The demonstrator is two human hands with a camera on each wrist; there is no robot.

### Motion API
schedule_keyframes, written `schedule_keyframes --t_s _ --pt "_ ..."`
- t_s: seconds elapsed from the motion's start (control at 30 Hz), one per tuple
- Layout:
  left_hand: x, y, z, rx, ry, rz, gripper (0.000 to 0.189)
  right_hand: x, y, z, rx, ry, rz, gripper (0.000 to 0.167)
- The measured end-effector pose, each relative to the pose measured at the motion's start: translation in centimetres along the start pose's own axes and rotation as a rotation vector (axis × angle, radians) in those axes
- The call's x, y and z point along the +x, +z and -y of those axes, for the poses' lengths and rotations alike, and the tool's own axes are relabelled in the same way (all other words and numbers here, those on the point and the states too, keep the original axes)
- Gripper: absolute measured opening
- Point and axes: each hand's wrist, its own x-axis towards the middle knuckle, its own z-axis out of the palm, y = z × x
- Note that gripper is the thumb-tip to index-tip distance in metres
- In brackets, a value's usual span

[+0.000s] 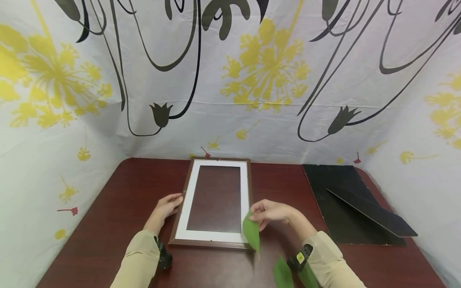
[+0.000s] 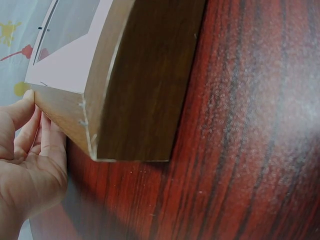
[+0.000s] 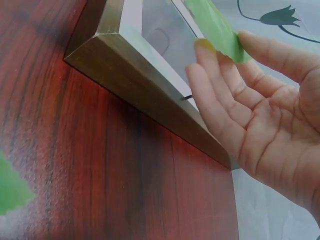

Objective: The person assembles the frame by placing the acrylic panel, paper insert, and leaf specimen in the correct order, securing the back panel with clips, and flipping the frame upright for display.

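A brown wooden picture frame (image 1: 194, 243) with a white mat (image 1: 191, 235) lies on the dark red table. At its left side, my left hand (image 1: 165, 211) holds the edge, the thumb on the upper rim and the other fingers along the side in the left wrist view. My right hand (image 1: 272, 213) pinches a green leaf (image 1: 251, 233) between thumb and fingers. The leaf hangs over the lower right corner of the frame, its tip pointing down toward me. In the right wrist view, the other fingers reach over the frame's edge.
More green leaves (image 1: 282, 273) lie on the table (image 1: 212, 266) near the front, partly behind my right wrist. On the right lies a black backing board (image 1: 324, 192) with a flap (image 1: 374, 214) standing up at an angle. A patterned cloth (image 1: 216, 88) surrounds the table.
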Motion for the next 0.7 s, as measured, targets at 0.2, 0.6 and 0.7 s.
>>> schedule_keyframes --t_s 0.2,0.6,0.7 --pt "0.3 -0.1 0.0 0.005 0.01 -0.008 0.048 1.0 -0.4 0.3 0.093 0.016 -0.083 0.02" --pt "0.3 0.0 0.0 0.008 0.001 -0.016 0.047 2.8 -0.9 1.1 0.179 0.032 -0.189 0.021" --pt "0.3 0.0 0.2 0.002 0.0 -0.024 0.047 3.4 -1.1 1.3 0.171 0.039 -0.212 0.023"
